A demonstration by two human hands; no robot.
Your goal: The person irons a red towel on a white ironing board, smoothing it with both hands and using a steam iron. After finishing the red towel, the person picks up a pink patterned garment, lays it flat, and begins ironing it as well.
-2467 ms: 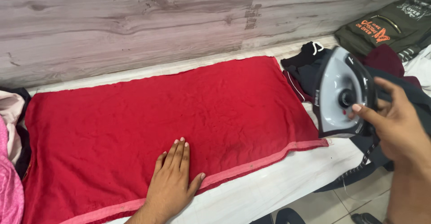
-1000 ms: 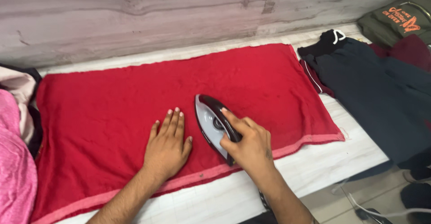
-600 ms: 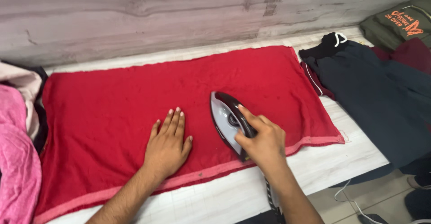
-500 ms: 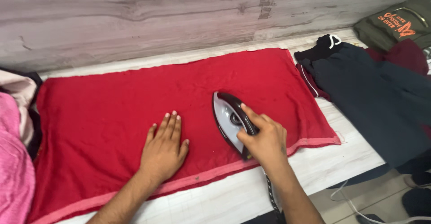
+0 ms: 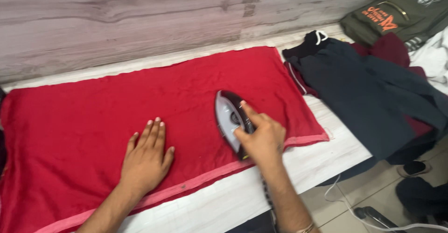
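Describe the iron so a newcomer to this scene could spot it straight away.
Find the big red cloth spread across the white table. Near its front right edge, the right hand grips the iron: the only hard, grey-and-black pointed thing among soft fabrics.

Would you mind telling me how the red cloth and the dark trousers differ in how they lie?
The red cloth is spread flat along the table; the dark trousers lie rumpled, hanging over its edge. The left hand and the iron, held by the right hand, rest on the cloth; nothing touches the trousers. Both lie on the white table.
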